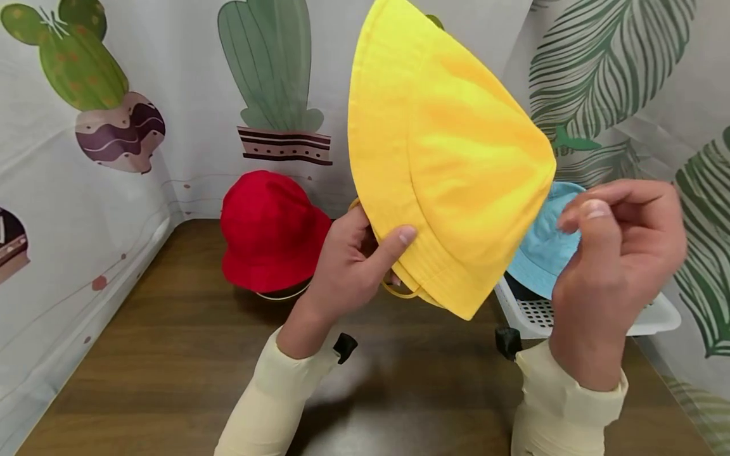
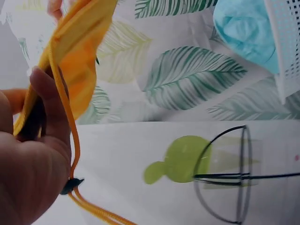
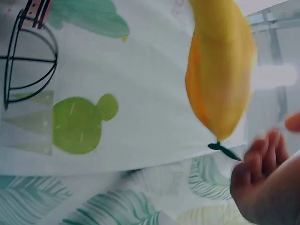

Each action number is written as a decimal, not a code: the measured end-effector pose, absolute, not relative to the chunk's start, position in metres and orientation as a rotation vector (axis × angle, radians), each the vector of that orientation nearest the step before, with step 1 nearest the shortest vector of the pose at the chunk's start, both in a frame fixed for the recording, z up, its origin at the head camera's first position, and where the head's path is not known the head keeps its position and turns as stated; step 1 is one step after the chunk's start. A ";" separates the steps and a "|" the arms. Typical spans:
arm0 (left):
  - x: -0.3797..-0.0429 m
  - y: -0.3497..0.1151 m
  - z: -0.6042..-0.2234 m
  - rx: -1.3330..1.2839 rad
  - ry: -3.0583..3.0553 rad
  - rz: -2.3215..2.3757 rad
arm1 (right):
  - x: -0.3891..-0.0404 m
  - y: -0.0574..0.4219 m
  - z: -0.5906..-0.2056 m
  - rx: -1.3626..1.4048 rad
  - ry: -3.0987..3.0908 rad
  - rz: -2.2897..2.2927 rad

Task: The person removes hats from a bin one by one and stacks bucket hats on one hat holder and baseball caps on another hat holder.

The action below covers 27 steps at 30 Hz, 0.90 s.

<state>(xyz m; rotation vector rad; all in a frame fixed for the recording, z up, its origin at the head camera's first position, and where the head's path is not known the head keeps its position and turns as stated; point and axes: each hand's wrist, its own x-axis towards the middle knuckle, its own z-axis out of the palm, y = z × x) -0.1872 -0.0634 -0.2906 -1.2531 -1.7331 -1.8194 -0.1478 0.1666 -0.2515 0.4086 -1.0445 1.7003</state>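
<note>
My left hand [image 1: 348, 266] grips the brim of a yellow bucket hat [image 1: 456, 158], thumb on the outside and fingers inside. The hat is raised on its side and looks flattened. At the tip of its crown is a small green leaf-shaped tab [image 3: 225, 150]. A yellow chin cord [image 2: 75, 150] with a dark cord lock [image 2: 70, 186] hangs by the left palm. My right hand [image 1: 621, 247] is just beside the crown tip, its fingers loosely bent, apart from the hat and holding nothing.
A red bucket hat [image 1: 274, 234] stands at the back left of the wooden table [image 1: 188, 354]. At the right, a light blue hat [image 1: 547, 247] lies in a white perforated basket [image 1: 525, 316]. A dark wire dome stand [image 2: 241, 177] shows in both wrist views. Printed cloth surrounds the table.
</note>
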 end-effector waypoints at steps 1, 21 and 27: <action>-0.184 -0.063 -0.289 -1.233 -1.728 -1.781 | -0.144 0.164 -0.253 0.463 -1.089 1.702; -0.149 -0.063 -0.274 -1.332 -1.913 -1.074 | -0.132 0.126 -0.271 0.952 -1.795 1.247; -0.147 -0.065 -0.270 -1.397 -1.870 -1.058 | -0.137 0.128 -0.272 0.983 -1.704 1.296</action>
